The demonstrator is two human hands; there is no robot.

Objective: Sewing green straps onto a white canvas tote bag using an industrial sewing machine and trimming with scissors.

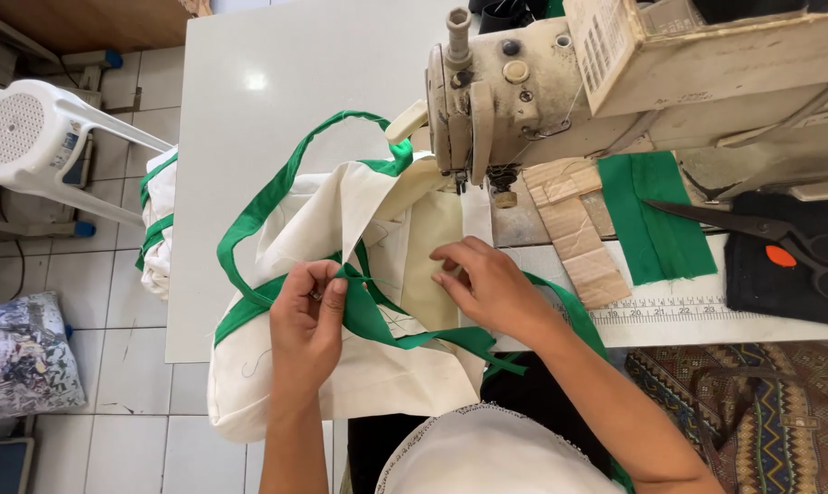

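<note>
Cream cloth bag with green trim under my hands at the sewing machine

The cream bag (341,366) lies on the white surface (240,137), hanging over its near edge, its top just below the needle of the sewing machine (523,101). My left hand (306,329) has its fingers (327,285) pinched on the green strap (377,320), with something small and dark between them that I cannot make out. My right hand (487,285) rests with bent fingers pressing the cloth, grasping nothing. Black scissors (770,238) lie well to the right, beside a green cloth strip (651,220), and a white plastic stool (39,137) stands on the floor to the left
</note>
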